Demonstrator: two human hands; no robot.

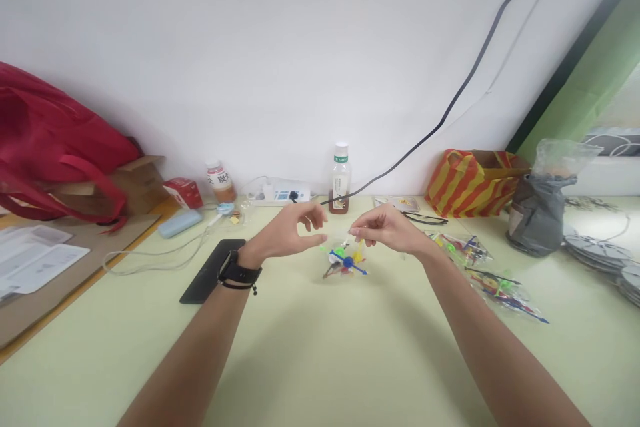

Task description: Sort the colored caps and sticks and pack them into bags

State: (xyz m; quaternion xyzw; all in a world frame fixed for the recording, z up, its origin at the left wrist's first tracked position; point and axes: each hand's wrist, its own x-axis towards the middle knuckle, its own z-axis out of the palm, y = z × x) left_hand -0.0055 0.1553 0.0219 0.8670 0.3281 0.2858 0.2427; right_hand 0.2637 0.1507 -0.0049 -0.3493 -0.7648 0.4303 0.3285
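In the middle of the table, a clear plastic bag of colourful plastic pieces (346,261) has blue, green, yellow and red parts showing through it. My right hand (383,227) pinches the upper edge of this bag between thumb and fingertips. To the left of the bag is my left hand (295,230), its thumb and fingers apart and nothing in them. A black watch (240,271) is on my left wrist.
A tea bottle (340,180) stands behind the hands. At the left lie a black phone (213,271), cables and a red bag (60,127). On the right are more bagged plastic pieces (505,287), a striped paper bag (470,180), a grey bag (537,213) and stacked discs (597,250).
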